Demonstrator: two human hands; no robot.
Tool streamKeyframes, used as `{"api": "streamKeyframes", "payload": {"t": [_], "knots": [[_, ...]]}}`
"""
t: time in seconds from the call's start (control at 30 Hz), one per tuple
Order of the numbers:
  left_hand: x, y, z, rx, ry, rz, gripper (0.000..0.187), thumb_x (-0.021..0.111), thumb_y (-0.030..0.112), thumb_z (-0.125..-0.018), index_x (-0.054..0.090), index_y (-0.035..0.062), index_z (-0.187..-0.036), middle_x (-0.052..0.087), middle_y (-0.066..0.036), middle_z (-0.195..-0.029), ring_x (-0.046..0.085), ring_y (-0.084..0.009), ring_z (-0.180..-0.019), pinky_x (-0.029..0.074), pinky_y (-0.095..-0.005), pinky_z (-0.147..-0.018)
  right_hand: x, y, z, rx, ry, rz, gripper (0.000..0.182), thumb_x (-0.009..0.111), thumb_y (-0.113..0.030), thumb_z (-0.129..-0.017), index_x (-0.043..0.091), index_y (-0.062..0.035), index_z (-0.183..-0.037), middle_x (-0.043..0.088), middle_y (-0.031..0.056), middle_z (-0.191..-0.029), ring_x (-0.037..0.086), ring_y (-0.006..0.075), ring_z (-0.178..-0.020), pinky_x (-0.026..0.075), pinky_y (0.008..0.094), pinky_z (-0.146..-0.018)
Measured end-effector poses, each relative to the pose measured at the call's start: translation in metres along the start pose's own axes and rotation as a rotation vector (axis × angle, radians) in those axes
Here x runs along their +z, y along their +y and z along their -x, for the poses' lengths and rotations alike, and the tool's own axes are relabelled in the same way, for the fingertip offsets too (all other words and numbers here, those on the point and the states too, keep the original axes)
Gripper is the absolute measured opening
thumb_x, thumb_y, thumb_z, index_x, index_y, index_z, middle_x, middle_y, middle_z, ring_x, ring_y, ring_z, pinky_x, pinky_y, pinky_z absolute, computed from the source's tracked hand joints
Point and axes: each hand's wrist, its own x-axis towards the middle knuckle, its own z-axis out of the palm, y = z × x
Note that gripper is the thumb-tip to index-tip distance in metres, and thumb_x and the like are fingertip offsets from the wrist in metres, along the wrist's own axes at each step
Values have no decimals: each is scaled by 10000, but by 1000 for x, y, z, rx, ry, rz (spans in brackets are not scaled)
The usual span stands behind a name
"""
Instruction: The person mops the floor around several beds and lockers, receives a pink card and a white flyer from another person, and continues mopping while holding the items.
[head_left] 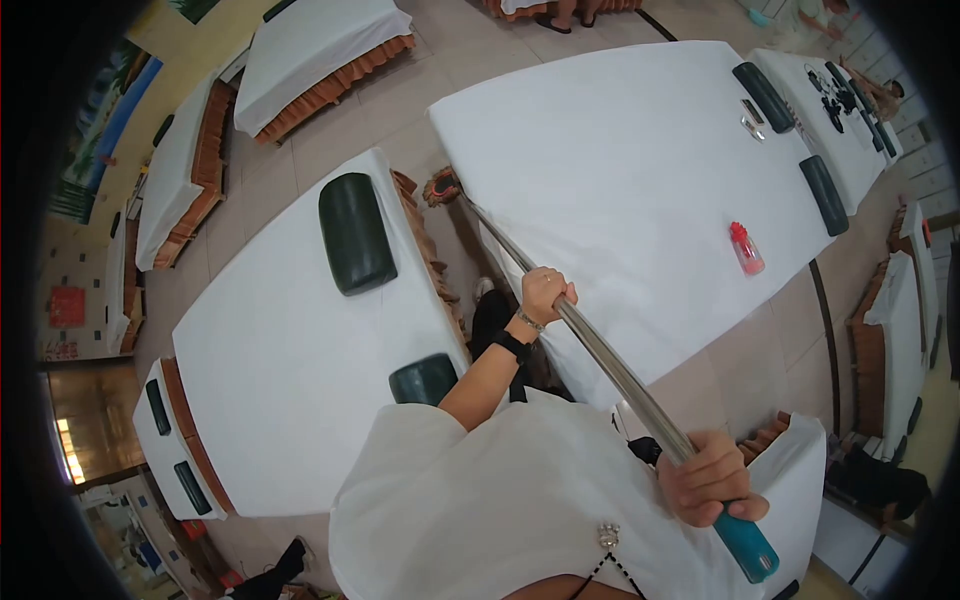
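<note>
1. Head view, the hold: the left hand (545,295) is closed round the middle stretch of a long silver-coloured metal pole (625,381). The right hand (708,482) wraps its near end, by the teal grip (748,550). Both have curled fingers; neither is spread.

2. Head view, why: the wide-apart hold probably gives leverage, the left hand guiding and the right steadying the end. The pole's slant likely lets its shaggy brown-and-orange head (441,187) reach the gap beside the wide white-sheeted bed (600,150), the landmark here.

3. Head view, surroundings: a red-capped clear pink bottle (746,250) stands or lies on that bed; which, I cannot tell. Left of it is another white-sheeted bed (270,390) bearing a large dark green cushion (357,235).

4. Head view, position: the pole runs through both hands, its shaggy head beyond the left hand, near the landmark bed's corner.
</note>
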Motion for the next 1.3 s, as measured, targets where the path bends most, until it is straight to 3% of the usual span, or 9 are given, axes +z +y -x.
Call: {"api": "streamKeyframes", "payload": {"t": [0.2,0.43,0.5,0.8,1.03,1.17,1.3], "knots": [[-38,-103,-59,28,52,-8,265,546,11,-606,312,79,-502,315,-65,-429,357,-230,-363,288,-310,-359,58,111,8,8,-21,34,186,513,-20,-791,337,-46,-845,464,45,-484,442,108,-325,413,223,-333],[-95,-242,-130,-68,42,-11,258,540,24,-625,318,77,-505,338,-72,-436,378,-241,-382,310,-321,-381,142,255,24,73,-150,57,180,509,-30,-800,335,-48,-844,450,35,-486,428,106,-319,410,230,-334],[-104,-267,-148,-77,48,-3,255,540,27,-627,321,74,-507,343,-74,-438,382,-243,-383,313,-320,-385,161,284,23,40,-83,109,175,513,-46,-808,343,-60,-848,435,21,-484,420,98,-331,398,215,-357],[-101,-299,-230,-88,59,52,262,575,54,-621,350,89,-492,371,-60,-435,409,-240,-389,331,-325,-388,180,361,-51,153,-16,55,82,532,-80,-810,450,-75,-803,447,-2,-480,441,59,-365,385,184,-401],[-86,-326,-266,-41,99,118,268,561,14,-591,324,83,-486,335,-62,-425,368,-227,-350,298,-300,-364,189,404,-78,30,115,145,112,521,-39,-781,431,-61,-719,442,-2,-464,462,62,-365,403,176,-388],[-83,-397,-284,-29,55,116,244,547,32,-607,340,78,-487,357,-62,-430,389,-229,-363,322,-313,-372,196,467,-52,14,184,220,156,525,-26,-777,382,-82,-748,399,-17,-473,392,56,-338,385,178,-364],[-89,-478,-315,-33,-36,78,254,546,17,-601,328,79,-486,348,-65,-429,385,-234,-364,323,-316,-375,202,550,-32,22,161,200,161,529,-34,-785,376,-82,-798,390,-19,-483,396,55,-359,384,178,-397]]}}
